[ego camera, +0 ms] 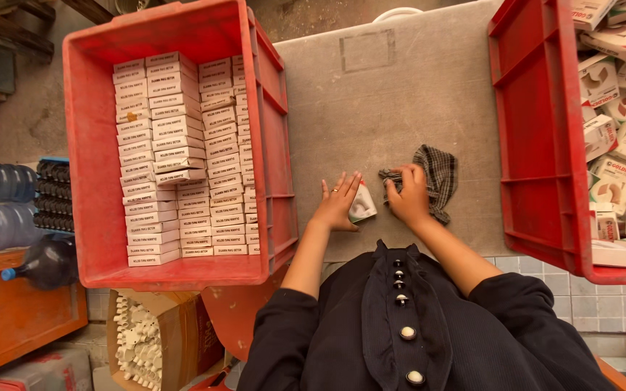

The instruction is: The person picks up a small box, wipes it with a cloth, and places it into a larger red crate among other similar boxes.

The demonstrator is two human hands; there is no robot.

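My left hand [337, 203] lies flat, fingers spread, on a small white carton [363, 205] that rests on the grey table [371, 108]. A ring shows on one finger. Just to its right, my right hand [407, 194] is closed on a dark checked cloth [437, 177] bunched on the table. Both hands are near the table's front edge, between two red crates.
A red crate [96, 217] at the left holds several neat rows of small white cartons. A second red crate [537, 145] at the right holds loosely piled white cartons. Water bottles [1, 224] stand at far left. A cardboard box [182, 333] of white parts sits below.
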